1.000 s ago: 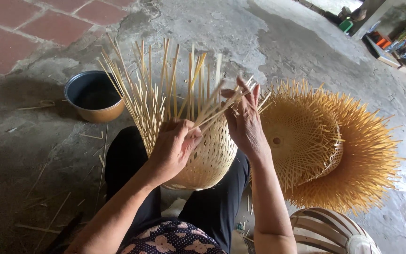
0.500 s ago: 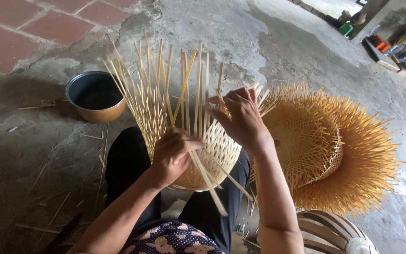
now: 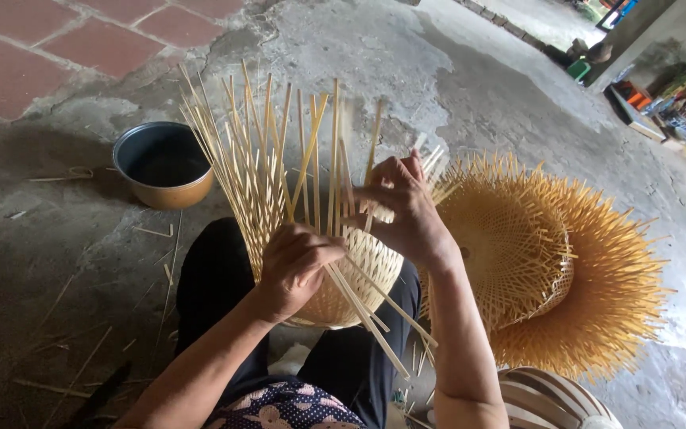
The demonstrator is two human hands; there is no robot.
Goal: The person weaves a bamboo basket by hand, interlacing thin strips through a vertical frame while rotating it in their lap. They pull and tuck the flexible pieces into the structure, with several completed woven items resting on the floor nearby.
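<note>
Half-woven pale bamboo basket (image 3: 351,274) sits in the person's lap, centre of the head view, uprights (image 3: 263,151) fanning toward 12 o'clock. Step in hand, as I judge it: weaving a flat strip around the uprights. To do it well, keep the strip flat, press it tight against the woven rows, alternate in front and behind each upright, and brace the basket so it doesn't turn.

Left hand (image 3: 294,266): fingers curled, clenched on the basket rim and on loose flat bamboo strips (image 3: 367,314) trailing to 5 o'clock. Right hand (image 3: 406,210): fingers partly closed, pinching uprights at the rim; exactly which strip, cannot tell, partly blurred.

Around: stack of finished spiky-rimmed woven bamboo baskets (image 3: 549,262) at 3 o'clock, just beside the right forearm. Round metal pot with dark inside (image 3: 162,163) at 10 o'clock on the concrete floor (image 3: 454,71). Bamboo scraps (image 3: 156,232) scattered at 9 o'clock.
</note>
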